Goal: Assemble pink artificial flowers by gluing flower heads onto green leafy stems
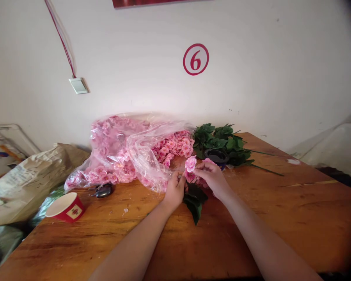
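Observation:
Above the wooden table, my left hand [176, 190] is closed round an artificial flower spray, its fingers near the stem below the blossoms. Dark green leaves [194, 203] hang under that hand. My right hand [213, 178] pinches at the pink blossoms [190, 164] of the same spray, thumb and forefinger together beside the top flower. The exact grip points are partly hidden by my fingers. Just behind my hands lies an opened clear plastic bag [143, 150] full of pink artificial blossoms [175, 146]. A dark round bowl [216, 157] stands behind my right hand.
Green leafy stems [228, 142] lie at the back right of the wooden table [280, 218], their ends pointing right. A red paper cup [68, 208] and a small black object [103, 191] sit at the left. Brown sacks [32, 175] lean beyond the left edge.

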The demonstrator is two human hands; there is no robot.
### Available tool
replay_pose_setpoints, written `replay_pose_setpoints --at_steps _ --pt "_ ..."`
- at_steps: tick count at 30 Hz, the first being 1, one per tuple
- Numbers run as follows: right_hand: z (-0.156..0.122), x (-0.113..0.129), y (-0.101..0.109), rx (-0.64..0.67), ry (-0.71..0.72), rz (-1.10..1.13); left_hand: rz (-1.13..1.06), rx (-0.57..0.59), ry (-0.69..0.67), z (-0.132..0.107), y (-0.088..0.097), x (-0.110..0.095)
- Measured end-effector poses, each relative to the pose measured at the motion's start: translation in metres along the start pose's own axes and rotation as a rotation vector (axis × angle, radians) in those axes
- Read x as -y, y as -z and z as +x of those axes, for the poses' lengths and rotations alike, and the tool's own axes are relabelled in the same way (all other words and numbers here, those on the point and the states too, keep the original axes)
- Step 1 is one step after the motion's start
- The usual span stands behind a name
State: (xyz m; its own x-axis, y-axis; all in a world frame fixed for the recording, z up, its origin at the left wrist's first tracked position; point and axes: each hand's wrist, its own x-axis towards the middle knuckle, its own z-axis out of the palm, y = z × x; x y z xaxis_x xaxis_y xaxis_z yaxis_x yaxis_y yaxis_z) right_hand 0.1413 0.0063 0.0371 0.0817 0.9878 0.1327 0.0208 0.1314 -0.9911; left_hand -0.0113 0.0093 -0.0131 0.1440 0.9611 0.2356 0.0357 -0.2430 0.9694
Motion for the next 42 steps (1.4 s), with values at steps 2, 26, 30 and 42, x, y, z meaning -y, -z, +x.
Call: replay_pose_setpoints --at_steps 2,26,30,42 --pt "-0.001 0.002 0.0 -0.016 -0.008 0.081 0.004 0.001 0.005 0.0 -0.001 0.0" --pt "-0.003 -0.011 -0.011 0.077 0.001 0.202 0.273 0.109 -0.12 -0.009 0.0 -0.012" --pt "-0.003 -0.011 -0.008 0.105 0.011 0.072 0.264 0.09 -0.097 -0.008 0.0 -0.008" --pt "-0.007 -0.001 -0.011 0.223 0.207 -0.087 0.247 0.01 -0.148 -0.004 0.001 -0.001"
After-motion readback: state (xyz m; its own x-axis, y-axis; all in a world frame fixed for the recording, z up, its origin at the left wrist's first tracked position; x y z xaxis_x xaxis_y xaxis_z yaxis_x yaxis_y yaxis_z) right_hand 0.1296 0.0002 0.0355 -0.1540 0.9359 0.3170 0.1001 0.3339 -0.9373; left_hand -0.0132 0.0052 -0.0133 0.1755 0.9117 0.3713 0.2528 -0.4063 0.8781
